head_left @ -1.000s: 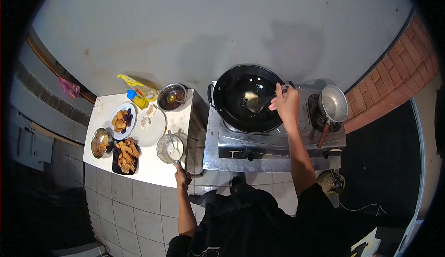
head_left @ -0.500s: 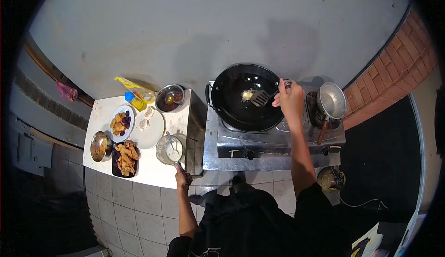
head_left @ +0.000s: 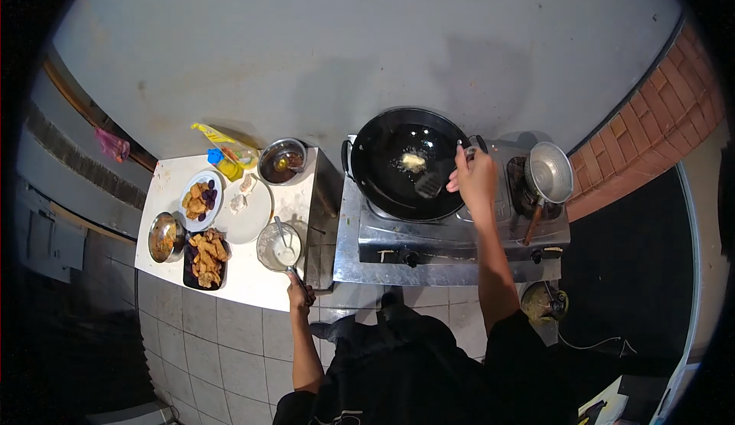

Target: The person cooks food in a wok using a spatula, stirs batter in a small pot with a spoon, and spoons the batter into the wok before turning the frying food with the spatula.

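Observation:
My right hand (head_left: 475,176) is closed around the handle of a dark slotted spatula (head_left: 429,186), held over a black wok (head_left: 369,184) on the stove. The spatula head is low in the wok, just right of and below a small pale piece of food (head_left: 413,163) that bubbles in oil. My left hand (head_left: 301,293) grips the dark handle of a small saucepan (head_left: 267,250) at the side table's right edge. White batter (head_left: 288,256) lies in the saucepan, with a metal spoon (head_left: 280,230) leaning in it.
The side table (head_left: 264,291) also bears a black tray of fried pieces (head_left: 207,258), plates, metal bowls and an oil pouch (head_left: 237,152). A small pot (head_left: 550,172) with a wooden handle stands on the stove's right burner. The wall rises behind the wok.
The spatula has drawn back from the pale food toward the lower right of the wok. Bubbles now spread around the food. My left hand stays at the saucepan handle.

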Motion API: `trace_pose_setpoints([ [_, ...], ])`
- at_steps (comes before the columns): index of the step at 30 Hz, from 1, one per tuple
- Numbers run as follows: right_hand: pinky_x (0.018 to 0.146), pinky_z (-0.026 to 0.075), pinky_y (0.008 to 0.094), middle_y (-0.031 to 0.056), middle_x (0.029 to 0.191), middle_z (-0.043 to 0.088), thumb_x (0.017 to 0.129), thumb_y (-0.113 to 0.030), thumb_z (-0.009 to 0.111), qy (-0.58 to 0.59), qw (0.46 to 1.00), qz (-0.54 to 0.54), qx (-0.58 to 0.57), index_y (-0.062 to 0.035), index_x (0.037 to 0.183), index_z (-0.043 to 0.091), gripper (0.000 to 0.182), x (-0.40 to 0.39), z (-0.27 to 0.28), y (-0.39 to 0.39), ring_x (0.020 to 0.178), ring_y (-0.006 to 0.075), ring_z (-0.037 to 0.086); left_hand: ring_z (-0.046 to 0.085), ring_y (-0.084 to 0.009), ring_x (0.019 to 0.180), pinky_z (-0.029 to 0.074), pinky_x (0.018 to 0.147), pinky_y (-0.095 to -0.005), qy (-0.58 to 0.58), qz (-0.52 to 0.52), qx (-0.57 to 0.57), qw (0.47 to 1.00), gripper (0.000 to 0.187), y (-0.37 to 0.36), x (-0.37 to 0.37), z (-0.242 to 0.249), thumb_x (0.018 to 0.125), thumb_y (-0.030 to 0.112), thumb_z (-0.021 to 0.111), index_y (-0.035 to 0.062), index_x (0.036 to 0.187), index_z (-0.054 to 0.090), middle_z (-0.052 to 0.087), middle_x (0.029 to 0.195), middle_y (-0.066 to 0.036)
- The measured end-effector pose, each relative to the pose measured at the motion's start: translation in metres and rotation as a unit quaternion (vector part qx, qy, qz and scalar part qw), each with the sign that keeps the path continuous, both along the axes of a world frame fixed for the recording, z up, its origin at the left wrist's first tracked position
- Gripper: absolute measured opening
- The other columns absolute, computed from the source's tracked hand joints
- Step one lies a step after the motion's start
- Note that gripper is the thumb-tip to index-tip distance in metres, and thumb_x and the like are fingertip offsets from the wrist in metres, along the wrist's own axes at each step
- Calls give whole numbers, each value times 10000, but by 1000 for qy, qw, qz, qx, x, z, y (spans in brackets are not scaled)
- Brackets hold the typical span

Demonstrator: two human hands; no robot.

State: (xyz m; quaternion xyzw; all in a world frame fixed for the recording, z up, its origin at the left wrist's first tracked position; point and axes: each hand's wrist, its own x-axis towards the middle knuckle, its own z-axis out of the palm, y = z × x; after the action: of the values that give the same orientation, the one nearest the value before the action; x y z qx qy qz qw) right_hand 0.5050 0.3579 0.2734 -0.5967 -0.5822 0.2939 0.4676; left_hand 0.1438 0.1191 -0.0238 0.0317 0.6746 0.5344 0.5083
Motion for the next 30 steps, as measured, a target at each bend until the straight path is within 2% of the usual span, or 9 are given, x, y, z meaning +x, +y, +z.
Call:
trace_pose_setpoints([
  [4, 367, 475, 272, 124, 527, 592, 946, -187, 528, 29, 999, -3, 14, 62, 747, 551, 320, -3, -9, 6, 419, 184, 610, 439, -154, 395, 352, 342, -280, 4, -6, -2, 1000, 605, -1, -2, -2, 880, 684, 374, 93, 757, 407, 452, 552, -54],
  [7, 371, 480, 269, 124, 529, 594, 945, -184, 527, 14, 998, -1, 54, 64, 753, 554, 315, 0, 8, 7, 422, 186, 613, 436, -157, 392, 351, 342, -283, 5, -1, -1, 1000, 595, 2, 0, 1, 891, 671, 370, 93, 754, 406, 448, 546, -54],
  [13, 364, 485, 276, 128, 526, 594, 949, -183, 527, 12, 1000, 9, -7, 74, 765, 565, 319, 0, -4, 1, 411, 187, 606, 436, -159, 394, 349, 341, -282, 1, -1, 8, 1000, 607, -1, 0, -2, 879, 682, 386, 87, 760, 406, 434, 549, -44],
  [19, 363, 484, 281, 129, 518, 591, 947, -179, 528, 39, 997, -9, 69, 76, 744, 558, 327, 4, 14, 8, 410, 186, 605, 436, -156, 397, 345, 336, -284, 14, -1, 5, 1000, 631, -2, 0, -6, 857, 705, 402, 77, 803, 415, 429, 555, -37],
  [23, 368, 489, 284, 135, 528, 596, 945, -180, 536, -7, 1000, 8, 4, 81, 748, 554, 328, 10, 0, 3, 417, 185, 610, 428, -151, 397, 343, 336, -286, -2, 1, 8, 1000, 631, 0, -5, -12, 860, 703, 398, 73, 823, 421, 418, 550, -32],
  [26, 367, 487, 284, 137, 529, 596, 946, -189, 536, 18, 1000, 8, 9, 77, 739, 553, 338, 4, -16, 11, 416, 185, 610, 417, -145, 391, 337, 335, -282, 9, 7, 1, 1000, 622, 0, -1, -9, 865, 699, 395, 79, 819, 418, 413, 544, -28],
  [30, 376, 486, 286, 130, 506, 573, 938, -148, 539, 4, 999, 18, 42, 64, 708, 531, 313, 5, 2, 19, 420, 190, 610, 405, -143, 375, 332, 331, -280, 34, 11, -5, 999, 622, 1, 3, -3, 864, 702, 393, 83, 809, 417, 414, 533, -25],
])
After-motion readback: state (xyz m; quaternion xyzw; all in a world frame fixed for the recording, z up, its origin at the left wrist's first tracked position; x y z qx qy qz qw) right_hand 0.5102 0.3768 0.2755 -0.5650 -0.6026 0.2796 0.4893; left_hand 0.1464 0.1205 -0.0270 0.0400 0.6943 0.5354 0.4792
